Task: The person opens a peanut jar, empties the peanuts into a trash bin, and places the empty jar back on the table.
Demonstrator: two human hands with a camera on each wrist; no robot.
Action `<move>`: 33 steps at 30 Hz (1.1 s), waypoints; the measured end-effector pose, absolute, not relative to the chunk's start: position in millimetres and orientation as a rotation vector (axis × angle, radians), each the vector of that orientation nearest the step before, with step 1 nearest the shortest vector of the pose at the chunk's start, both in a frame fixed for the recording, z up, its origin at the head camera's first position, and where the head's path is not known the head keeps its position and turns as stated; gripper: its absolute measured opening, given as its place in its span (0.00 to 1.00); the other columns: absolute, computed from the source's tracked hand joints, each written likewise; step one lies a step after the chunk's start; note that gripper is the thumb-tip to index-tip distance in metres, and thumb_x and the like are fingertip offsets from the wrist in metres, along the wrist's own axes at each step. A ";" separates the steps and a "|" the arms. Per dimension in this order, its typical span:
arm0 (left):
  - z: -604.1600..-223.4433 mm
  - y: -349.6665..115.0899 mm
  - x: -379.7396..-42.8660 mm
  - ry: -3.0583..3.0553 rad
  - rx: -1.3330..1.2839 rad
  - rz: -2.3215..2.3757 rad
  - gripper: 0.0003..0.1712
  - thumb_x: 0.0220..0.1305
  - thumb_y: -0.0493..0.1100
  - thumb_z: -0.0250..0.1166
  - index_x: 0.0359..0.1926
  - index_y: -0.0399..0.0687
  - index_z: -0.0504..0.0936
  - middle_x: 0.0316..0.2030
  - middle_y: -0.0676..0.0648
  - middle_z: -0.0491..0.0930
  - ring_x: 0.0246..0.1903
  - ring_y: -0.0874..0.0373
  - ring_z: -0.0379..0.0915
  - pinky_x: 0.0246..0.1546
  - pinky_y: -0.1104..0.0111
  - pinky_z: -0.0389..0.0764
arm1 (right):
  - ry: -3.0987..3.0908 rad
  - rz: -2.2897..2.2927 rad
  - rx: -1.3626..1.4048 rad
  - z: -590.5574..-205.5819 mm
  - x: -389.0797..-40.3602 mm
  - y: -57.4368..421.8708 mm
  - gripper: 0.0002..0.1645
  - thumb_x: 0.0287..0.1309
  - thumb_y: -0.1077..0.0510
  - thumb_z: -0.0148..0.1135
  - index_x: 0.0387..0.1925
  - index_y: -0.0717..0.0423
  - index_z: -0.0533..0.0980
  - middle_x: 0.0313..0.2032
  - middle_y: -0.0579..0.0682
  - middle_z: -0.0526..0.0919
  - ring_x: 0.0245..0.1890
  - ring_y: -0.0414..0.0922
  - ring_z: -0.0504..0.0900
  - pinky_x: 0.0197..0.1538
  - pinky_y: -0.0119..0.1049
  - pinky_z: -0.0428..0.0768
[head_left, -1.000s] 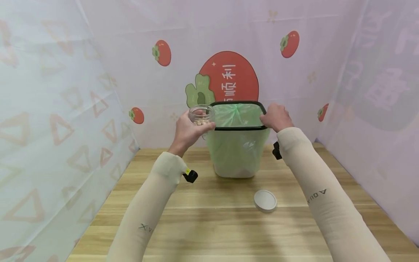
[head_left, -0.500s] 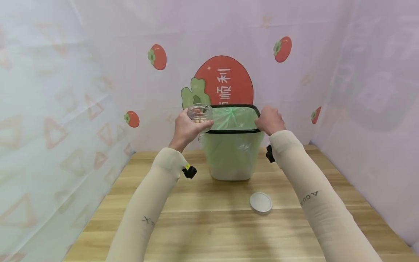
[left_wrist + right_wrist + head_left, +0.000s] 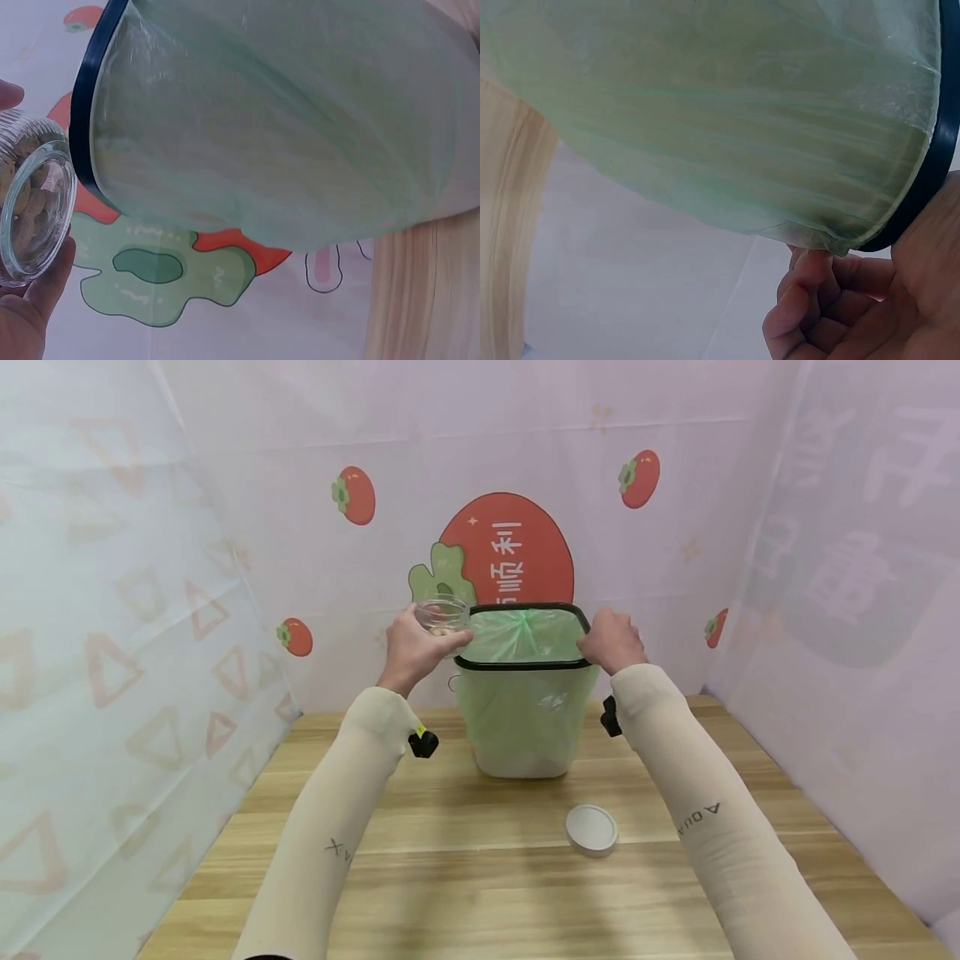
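My left hand point(image 3: 418, 652) grips a clear glass jar point(image 3: 444, 612) at the left side of a trash bin point(image 3: 521, 727). Pale tan nut-like pieces point(image 3: 26, 202) lie inside the jar, whose mouth has no lid on it. The bin stands upright, lined with a translucent green bag point(image 3: 547, 706) and topped by a black rim ring point(image 3: 525, 666). At the bin's right rim my right hand point(image 3: 613, 642) holds on, its fingers point(image 3: 802, 292) curled beneath the ring against the bag. The right thumb is hidden in the right wrist view.
A round white lid point(image 3: 592, 829) lies on the wooden table point(image 3: 480, 893) in front of the bin. Fabric walls with red fruit prints point(image 3: 355, 496) enclose the back and both sides.
Bin, lid and both hands appear shifted slightly left and down as the head view turns. The jar stays beside the left rim, and both hands keep their holds.
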State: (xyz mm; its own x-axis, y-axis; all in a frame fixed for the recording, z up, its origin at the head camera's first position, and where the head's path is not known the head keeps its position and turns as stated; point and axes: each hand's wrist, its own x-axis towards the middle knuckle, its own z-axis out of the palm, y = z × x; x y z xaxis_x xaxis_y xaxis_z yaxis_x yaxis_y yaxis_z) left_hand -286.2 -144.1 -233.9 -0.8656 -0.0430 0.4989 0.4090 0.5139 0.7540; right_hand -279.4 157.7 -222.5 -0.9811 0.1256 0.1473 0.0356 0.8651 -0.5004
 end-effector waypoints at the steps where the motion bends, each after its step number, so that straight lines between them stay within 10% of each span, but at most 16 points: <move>1: -233.8 -144.5 -287.0 -2.304 -0.295 -1.302 0.40 0.49 0.54 0.84 0.59 0.40 0.80 0.51 0.40 0.86 0.50 0.47 0.84 0.52 0.55 0.87 | -2.861 0.762 -0.126 -222.7 -279.3 157.9 0.10 0.68 0.57 0.54 0.34 0.60 0.73 0.38 0.61 0.78 0.31 0.53 0.76 0.30 0.43 0.75; 33: -218.2 -132.5 -307.5 -2.398 -0.294 -0.970 0.41 0.48 0.52 0.81 0.59 0.36 0.77 0.48 0.37 0.86 0.47 0.42 0.83 0.49 0.52 0.87 | -2.836 0.779 -0.137 -226.6 -283.3 157.4 0.13 0.69 0.59 0.53 0.26 0.56 0.69 0.29 0.56 0.74 0.25 0.49 0.71 0.25 0.40 0.71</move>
